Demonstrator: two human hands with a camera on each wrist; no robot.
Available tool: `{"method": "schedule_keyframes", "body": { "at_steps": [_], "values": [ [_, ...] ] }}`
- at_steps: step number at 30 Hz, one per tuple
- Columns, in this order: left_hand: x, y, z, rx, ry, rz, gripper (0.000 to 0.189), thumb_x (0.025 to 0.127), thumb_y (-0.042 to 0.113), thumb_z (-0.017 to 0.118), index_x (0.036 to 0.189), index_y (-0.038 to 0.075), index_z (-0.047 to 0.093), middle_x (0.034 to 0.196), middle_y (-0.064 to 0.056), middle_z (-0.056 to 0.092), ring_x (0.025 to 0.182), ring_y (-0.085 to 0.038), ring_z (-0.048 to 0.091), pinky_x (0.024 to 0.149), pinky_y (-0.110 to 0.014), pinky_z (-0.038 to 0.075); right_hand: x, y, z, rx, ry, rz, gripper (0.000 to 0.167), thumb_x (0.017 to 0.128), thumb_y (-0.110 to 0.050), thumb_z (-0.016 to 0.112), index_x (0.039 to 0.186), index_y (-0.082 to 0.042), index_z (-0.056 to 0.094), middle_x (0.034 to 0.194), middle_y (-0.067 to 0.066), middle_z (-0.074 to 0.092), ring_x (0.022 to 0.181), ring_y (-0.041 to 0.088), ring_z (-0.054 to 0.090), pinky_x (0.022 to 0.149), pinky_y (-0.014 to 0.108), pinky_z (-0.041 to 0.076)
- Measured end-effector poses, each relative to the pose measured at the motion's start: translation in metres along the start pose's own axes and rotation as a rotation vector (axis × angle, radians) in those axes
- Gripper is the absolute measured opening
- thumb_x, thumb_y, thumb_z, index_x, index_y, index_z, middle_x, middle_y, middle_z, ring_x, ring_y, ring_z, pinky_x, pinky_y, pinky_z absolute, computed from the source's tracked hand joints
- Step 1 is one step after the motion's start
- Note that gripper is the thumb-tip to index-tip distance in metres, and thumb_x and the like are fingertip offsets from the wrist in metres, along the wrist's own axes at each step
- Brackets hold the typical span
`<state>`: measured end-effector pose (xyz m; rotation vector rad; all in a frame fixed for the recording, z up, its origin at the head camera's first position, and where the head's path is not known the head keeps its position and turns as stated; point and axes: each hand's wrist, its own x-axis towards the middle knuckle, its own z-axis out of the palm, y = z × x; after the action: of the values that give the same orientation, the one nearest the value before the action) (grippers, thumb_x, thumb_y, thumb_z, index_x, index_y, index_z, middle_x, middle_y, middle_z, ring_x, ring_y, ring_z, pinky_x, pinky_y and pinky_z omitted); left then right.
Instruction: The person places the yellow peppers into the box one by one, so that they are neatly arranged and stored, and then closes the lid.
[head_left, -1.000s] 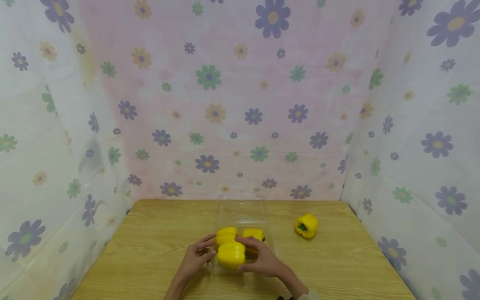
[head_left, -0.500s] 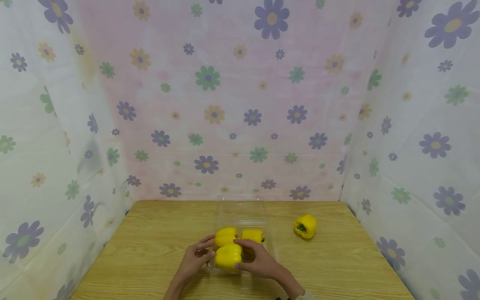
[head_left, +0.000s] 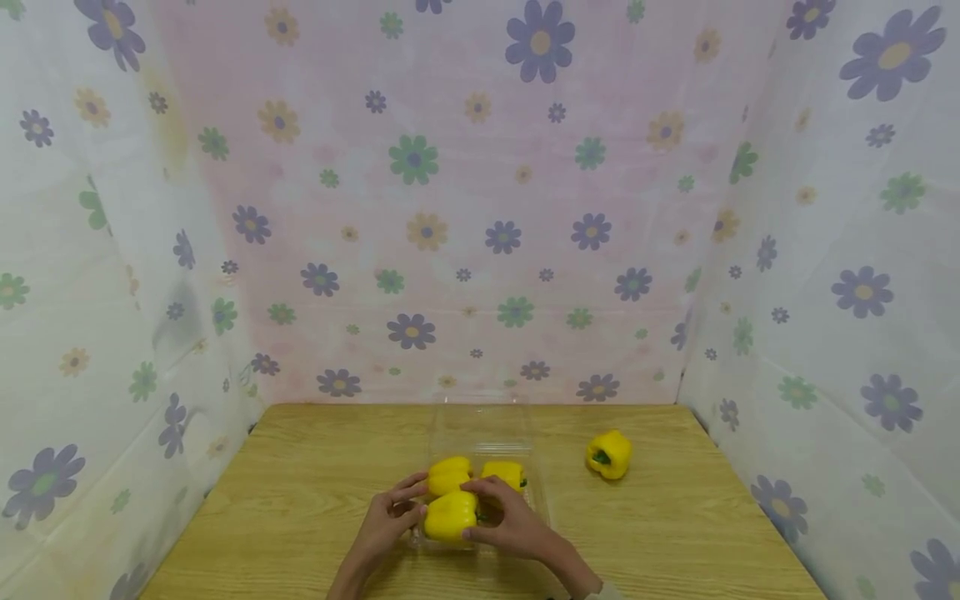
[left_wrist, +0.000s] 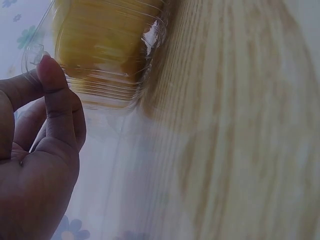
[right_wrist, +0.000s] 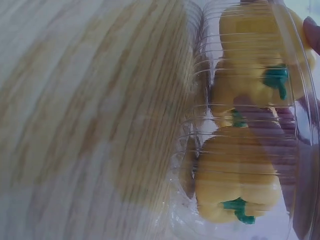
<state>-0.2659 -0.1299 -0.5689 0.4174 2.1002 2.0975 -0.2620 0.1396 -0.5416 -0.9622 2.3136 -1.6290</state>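
In the head view, my right hand (head_left: 517,521) holds a yellow bell pepper (head_left: 452,517) between thumb and fingers, low at the front left of a clear plastic clamshell box (head_left: 542,500). Behind it in the box lie a second pepper (head_left: 448,477) at back left and a third (head_left: 502,473) at back right. My left hand (head_left: 384,518) pinches the box's left rim; the left wrist view shows the thumb (left_wrist: 52,75) on that clear edge. Through the ribbed wall in the right wrist view, green stems show on the peppers (right_wrist: 237,185).
The box's clear lid (head_left: 480,427) stands open toward the back. Another yellow pepper (head_left: 611,454) lies on the wooden table (head_left: 315,467) to the right of the box. Flower-printed cloth (head_left: 465,208) encloses the table at the back and both sides.
My right hand has shifted the front pepper slightly left and down, toward the box's front left. The left hand keeps its place on the rim.
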Motion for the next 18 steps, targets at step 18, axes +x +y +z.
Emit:
{"method": "schedule_keyframes", "body": {
  "at_steps": [18],
  "values": [
    [-0.0022, 0.0014, 0.0007, -0.015, -0.011, -0.006, 0.045, 0.098, 0.005, 0.067, 0.139, -0.011, 0.056, 0.161, -0.024, 0.033, 0.092, -0.014, 0.061, 0.07, -0.021, 0.054, -0.0007, 0.0004, 0.0008, 0.048, 0.03, 0.066, 0.056, 0.089, -0.018, 0.081, 0.139, -0.004, 0.059, 0.137, 0.015, 0.061, 0.123, 0.034, 0.06, 0.1, 0.043, 0.053]
  ]
}}
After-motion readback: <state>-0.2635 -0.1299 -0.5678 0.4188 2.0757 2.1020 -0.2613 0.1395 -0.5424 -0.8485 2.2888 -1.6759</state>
